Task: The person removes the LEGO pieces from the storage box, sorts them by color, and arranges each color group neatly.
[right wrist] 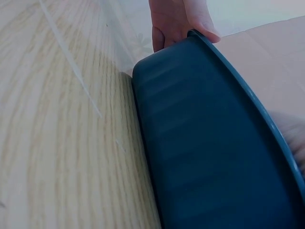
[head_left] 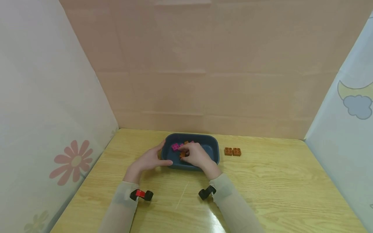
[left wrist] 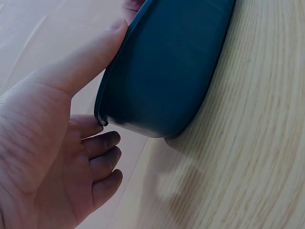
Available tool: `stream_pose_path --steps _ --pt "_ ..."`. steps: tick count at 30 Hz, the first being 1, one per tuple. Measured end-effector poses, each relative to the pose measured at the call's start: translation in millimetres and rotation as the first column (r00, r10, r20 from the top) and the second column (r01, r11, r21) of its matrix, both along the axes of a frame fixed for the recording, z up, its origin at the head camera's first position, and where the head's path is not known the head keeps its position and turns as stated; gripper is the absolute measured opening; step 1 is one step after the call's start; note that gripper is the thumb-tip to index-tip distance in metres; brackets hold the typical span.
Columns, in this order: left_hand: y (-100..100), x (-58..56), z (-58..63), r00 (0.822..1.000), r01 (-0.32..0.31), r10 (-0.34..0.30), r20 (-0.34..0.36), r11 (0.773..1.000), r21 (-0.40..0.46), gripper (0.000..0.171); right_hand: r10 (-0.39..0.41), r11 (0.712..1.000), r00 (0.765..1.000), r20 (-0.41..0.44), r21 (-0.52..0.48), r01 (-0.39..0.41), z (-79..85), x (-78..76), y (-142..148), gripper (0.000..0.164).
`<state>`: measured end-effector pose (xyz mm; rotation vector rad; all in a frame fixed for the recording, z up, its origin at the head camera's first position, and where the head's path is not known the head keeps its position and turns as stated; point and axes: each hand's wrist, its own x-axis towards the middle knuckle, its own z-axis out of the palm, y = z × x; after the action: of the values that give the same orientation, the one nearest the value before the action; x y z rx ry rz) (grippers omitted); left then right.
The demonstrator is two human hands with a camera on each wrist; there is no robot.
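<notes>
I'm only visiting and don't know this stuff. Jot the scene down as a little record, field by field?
Surface: wood-grain table
Container: dark blue tub, standing on the table
Left hand: holds the tub's left end, thumb at the rim
Right hand: inside the tub, thumb and fingertips about an orange brick; whether firmly pinched, cannot tell
Also in tub: a magenta brick and others partly hidden
Outside tub: two orange-brown bricks, side by side to its right
Behind: tan sheet
</notes>
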<state>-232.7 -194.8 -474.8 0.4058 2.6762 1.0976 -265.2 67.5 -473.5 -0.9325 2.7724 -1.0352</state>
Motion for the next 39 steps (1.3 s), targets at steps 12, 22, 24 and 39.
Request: stream_pose_path --steps 12,22,24,39 --pt "0.4 0.0 0.8 1.0 0.005 -0.005 -0.004 1.0 0.0 0.117 0.021 1.0 1.0 -0.022 -0.008 -0.022 -1.1 -1.3 0.6 0.037" --pt "0.2 0.8 1.1 1.0 0.019 -0.019 -0.021 1.0 0.0 0.116 0.094 0.991 0.99 -0.103 -0.09 -0.103 -5.8 -2.9 1.7 0.028" --pt "0.4 0.5 1.5 1.0 0.02 -0.02 -0.02 1.0 0.004 0.115 0.093 0.99 0.99 -0.106 -0.1 -0.103 -4.9 -2.4 1.9 0.027" --pt "1.4 -0.8 2.7 1.0 0.018 -0.018 -0.009 1.0 0.001 0.115 0.06 0.986 0.994 -0.093 -0.148 -0.073 -5.3 -4.0 2.4 0.024"
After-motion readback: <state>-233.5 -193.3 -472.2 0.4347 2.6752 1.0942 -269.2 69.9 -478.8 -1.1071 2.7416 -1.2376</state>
